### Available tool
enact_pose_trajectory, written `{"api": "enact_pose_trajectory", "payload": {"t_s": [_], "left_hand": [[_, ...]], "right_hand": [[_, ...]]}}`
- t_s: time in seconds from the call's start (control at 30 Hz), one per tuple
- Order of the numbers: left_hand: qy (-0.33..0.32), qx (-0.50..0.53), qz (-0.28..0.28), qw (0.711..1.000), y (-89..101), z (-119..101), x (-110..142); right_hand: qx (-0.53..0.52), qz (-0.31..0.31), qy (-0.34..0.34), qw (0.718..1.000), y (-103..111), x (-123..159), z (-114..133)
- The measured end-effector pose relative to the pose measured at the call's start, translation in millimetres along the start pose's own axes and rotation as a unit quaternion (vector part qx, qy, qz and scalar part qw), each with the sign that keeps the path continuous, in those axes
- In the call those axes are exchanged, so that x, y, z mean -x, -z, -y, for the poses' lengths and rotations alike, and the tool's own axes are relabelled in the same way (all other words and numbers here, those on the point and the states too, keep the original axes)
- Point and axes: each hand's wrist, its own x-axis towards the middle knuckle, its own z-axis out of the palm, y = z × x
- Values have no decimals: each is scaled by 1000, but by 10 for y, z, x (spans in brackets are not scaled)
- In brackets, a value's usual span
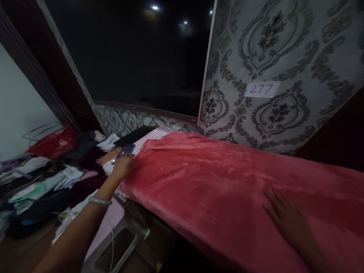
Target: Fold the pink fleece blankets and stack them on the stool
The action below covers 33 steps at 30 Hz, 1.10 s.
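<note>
A red plush blanket (pixel 199 182) covers a long raised surface in front of me. My left hand (pixel 123 167) reaches to its far left end and is closed around a dark bluish object (pixel 127 149), whose kind I cannot make out. Under and beside that object lies a pink-and-white striped cloth (pixel 152 136), partly covered by the blanket. On the right, my right hand (pixel 284 214) rests on the blanket with its fingers outstretched and nothing in it.
Heaped clothes (pixel 48 185) and a red basket (pixel 55 142) are at the left. A stool with a pink top (pixel 110 216) stands below my left arm, a thin white cord hanging over it. Behind are a large dark screen (pixel 136 57) and a patterned wall with a paper marked 277 (pixel 261 89).
</note>
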Motion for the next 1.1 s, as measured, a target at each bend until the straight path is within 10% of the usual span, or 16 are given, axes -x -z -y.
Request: {"api": "enact_pose_trajectory", "payload": {"t_s": [0.27, 0.53, 0.8, 1.1], "left_hand": [[-32, 70, -57, 995, 88, -521, -1033], [-8, 110, 8, 994, -39, -935, -1980], [60, 152, 62, 985, -239, -1236, -2318], [69, 309, -32, 948, -36, -1352, -2526]], "right_hand": [[-25, -8, 1, 1000, -10, 2, -28], [-61, -18, -15, 998, -58, 50, -63], [-66, -32, 15, 997, -156, 138, -165], [-55, -52, 27, 997, -231, 175, -239]]}}
